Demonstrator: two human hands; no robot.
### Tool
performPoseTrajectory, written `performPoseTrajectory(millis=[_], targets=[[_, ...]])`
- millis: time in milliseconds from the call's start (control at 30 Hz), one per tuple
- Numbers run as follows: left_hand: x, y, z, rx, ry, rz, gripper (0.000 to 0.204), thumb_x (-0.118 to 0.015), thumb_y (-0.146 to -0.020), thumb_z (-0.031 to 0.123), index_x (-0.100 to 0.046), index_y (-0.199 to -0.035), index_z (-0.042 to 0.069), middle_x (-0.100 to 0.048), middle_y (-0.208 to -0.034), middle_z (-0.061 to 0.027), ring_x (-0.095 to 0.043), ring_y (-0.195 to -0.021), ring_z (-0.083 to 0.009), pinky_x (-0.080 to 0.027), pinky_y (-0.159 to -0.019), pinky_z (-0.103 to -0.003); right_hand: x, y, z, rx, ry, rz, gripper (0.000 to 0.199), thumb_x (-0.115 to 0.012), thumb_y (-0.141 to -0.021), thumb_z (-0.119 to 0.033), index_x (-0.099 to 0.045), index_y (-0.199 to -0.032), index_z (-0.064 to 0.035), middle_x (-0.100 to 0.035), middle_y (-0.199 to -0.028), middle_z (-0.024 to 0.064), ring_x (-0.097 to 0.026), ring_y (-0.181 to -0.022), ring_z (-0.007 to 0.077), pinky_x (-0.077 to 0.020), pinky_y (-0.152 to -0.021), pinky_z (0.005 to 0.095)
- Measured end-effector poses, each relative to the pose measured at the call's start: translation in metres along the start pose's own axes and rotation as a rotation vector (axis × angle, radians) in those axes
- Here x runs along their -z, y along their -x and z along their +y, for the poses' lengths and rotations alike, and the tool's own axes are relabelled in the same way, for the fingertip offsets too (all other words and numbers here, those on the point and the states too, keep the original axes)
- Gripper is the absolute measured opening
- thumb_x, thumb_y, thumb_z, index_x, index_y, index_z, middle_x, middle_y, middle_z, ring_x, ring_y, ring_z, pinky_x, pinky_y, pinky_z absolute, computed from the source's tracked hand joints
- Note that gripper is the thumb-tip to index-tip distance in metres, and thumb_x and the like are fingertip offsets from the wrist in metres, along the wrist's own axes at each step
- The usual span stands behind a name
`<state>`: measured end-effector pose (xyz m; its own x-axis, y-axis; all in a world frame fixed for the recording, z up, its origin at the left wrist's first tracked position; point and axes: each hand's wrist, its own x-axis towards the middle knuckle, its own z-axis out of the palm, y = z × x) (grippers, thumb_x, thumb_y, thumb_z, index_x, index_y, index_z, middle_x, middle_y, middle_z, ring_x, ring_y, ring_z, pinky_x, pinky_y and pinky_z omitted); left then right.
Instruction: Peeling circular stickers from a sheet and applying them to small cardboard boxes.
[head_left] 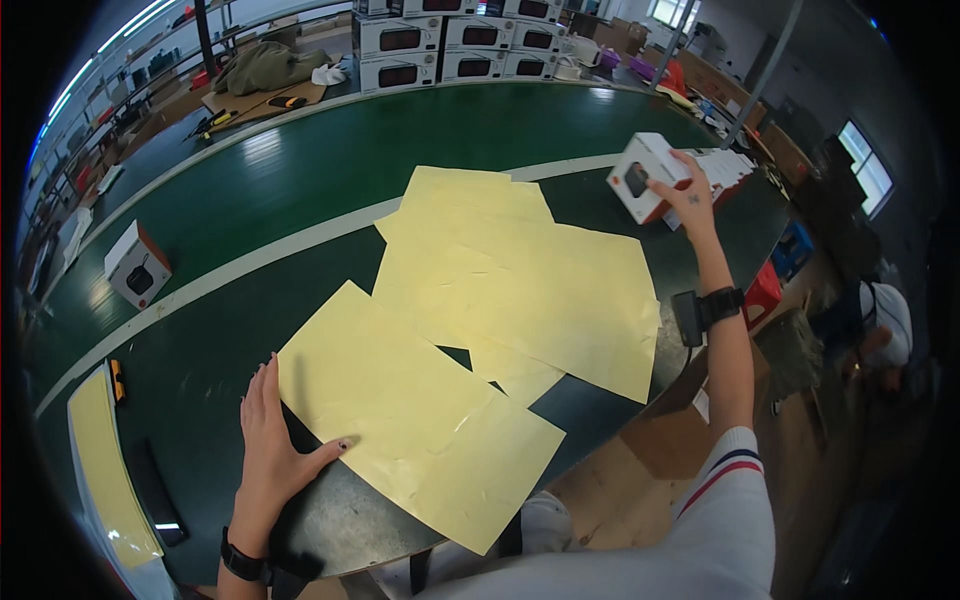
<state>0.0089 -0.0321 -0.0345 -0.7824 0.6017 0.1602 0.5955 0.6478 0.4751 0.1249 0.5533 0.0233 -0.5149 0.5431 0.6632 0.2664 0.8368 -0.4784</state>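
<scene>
My right hand (pixel 690 198) is closed on a small white box (pixel 640 175) with orange-red sides and a dark device pictured on its front. It holds the box over the far right of the table, by a stack of white printed papers (pixel 725 172). My left hand (pixel 268 440) has its fingers spread along the left edge of the nearest yellow sheet (pixel 420 410), the thumb resting on that edge. Several more yellow sheets (pixel 510 280) overlap beyond it across the middle. A similar white box (pixel 137 265) stands far left on the green belt.
The curved green conveyor belt (pixel 400 135) runs behind a pale edge strip. Stacked picture boxes (pixel 400 55) stand at the back. At left lie a yellow strip stack (pixel 115 470), an orange cutter (pixel 118 380) and a black object (pixel 155 490). Another person (pixel 885 320) is at right.
</scene>
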Motion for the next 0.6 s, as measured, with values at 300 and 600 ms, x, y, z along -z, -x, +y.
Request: performPoseTrajectory(millis=[300, 600], targets=[[0.006, -0.008, -0.007, 0.024, -0.080, 0.027, 0.107, -0.086, -0.052, 0.030, -0.028, -0.138, 0.001, -0.038, -0.134, -0.0205, -0.034, -0.124, -0.0362, -0.029, -0.105, -0.042, -0.011, 0.004, 0.026, 0.103, 1.201, 0.007, 0.068, -0.068, -0.073, -0.030, -0.043, -0.134, -0.0161, -0.021, -0.146, 0.0226, -0.027, -0.130, 0.0449, -0.0331, -0.094, 0.0597], [-0.001, 0.002, -0.018, 0.017, 0.703, 0.121, 0.083, -0.067, -0.075, -0.005, -0.020, -0.142, 0.007, -0.040, -0.125, -0.0191, -0.060, -0.094, -0.0219, -0.048, -0.086, -0.032, -0.039, 0.085, -0.251, 0.414, -0.250, -0.917, 0.062, -0.064, -0.083, -0.030, -0.038, -0.132, -0.0015, -0.041, -0.132, 0.0244, -0.044, -0.121, 0.0378, -0.0332, -0.101, 0.0404]])
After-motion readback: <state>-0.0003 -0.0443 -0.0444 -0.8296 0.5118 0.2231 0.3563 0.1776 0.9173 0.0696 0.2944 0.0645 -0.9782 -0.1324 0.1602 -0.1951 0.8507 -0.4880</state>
